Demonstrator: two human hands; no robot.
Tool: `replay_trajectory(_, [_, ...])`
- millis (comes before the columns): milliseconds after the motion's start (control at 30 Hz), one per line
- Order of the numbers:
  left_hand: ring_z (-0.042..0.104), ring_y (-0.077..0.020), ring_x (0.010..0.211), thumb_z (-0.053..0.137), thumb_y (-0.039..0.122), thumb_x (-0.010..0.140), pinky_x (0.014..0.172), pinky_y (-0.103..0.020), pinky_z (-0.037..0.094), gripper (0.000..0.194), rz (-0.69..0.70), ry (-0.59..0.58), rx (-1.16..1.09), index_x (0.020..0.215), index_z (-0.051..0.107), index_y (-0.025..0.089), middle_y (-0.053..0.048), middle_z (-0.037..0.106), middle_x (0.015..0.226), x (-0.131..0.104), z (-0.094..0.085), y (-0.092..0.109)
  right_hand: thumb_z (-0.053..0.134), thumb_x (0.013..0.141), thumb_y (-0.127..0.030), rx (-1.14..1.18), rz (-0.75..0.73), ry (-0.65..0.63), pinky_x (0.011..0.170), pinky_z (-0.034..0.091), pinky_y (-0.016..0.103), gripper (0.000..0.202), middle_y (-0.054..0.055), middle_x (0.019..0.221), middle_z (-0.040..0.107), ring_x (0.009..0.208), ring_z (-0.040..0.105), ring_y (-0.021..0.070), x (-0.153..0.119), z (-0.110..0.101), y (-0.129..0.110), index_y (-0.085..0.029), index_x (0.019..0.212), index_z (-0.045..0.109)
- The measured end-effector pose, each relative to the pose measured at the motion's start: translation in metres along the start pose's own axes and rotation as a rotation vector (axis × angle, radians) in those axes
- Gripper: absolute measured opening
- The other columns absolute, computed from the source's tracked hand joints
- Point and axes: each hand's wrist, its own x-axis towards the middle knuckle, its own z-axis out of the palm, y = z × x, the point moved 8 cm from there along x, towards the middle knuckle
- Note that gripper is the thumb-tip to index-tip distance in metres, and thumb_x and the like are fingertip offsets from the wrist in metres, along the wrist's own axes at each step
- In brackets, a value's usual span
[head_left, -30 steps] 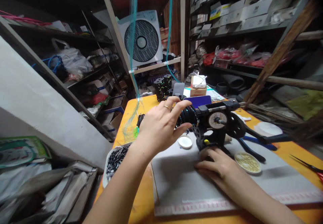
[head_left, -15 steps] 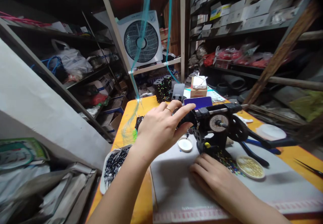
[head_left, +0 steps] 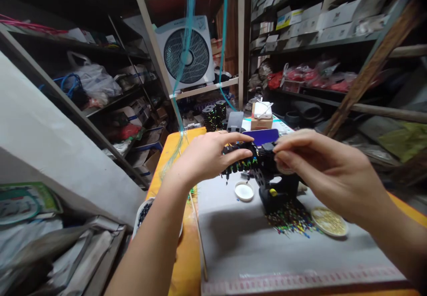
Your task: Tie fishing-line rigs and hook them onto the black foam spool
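My left hand curves over a black beaded roll on the left end of a small black machine, thumb and forefinger apart around it. At the machine's upper right side, my right hand is raised with thumb and forefinger pinched together; what they hold, if anything, is too small to make out. Below lies a heap of small coloured pieces, beside a round dish of gold pieces. A small white dish sits beneath the roll.
A white tray of dark pieces stands at the left table edge. Behind the machine are a purple-screened phone, a small box and black spools. Teal strands hang before a fan. A thin stick lies along the board.
My right hand has risen from the coloured heap to the machine's upper right side. My left hand has shifted slightly left and down, and the beaded roll shows more.
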Motion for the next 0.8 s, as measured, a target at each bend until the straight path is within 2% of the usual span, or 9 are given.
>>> replay_trajectory(167, [0.07, -0.0199, 0.104, 0.061, 0.043, 0.095, 0.089, -0.033, 0.052, 0.033, 0.005, 0.008, -0.025, 0.124, 0.068, 0.031, 0.0, 0.077, 0.118, 0.0, -0.001, -0.001, 0.062, 0.095, -0.02, -0.033, -0.115, 0.018, 0.076, 0.05, 0.03, 0.005, 0.001, 0.093, 0.065, 0.089, 0.063, 0.016, 0.016, 0.012, -0.008, -0.022, 0.095, 0.066])
replay_trajectory(467, [0.07, -0.0199, 0.106, 0.061, 0.041, 0.095, 0.091, -0.033, 0.052, 0.033, 0.001, 0.01, -0.029, 0.125, 0.069, 0.029, -0.001, 0.077, 0.119, 0.0, -0.001, -0.001, 0.06, 0.096, -0.019, -0.049, -0.127, 0.001, 0.078, 0.051, 0.032, 0.006, 0.002, 0.094, 0.066, 0.09, 0.063, 0.0179, 0.013, 0.016, -0.009, -0.023, 0.095, 0.064])
replay_trajectory(800, [0.067, -0.0206, 0.112, 0.056, 0.042, 0.097, 0.093, -0.035, 0.051, 0.031, -0.03, 0.028, -0.022, 0.123, 0.066, 0.029, -0.001, 0.073, 0.124, -0.005, -0.002, 0.0, 0.056, 0.097, -0.016, -0.183, -0.201, -0.043, 0.078, 0.051, 0.03, 0.008, 0.003, 0.097, 0.067, 0.09, 0.065, 0.0173, 0.008, 0.02, -0.009, -0.022, 0.099, 0.061])
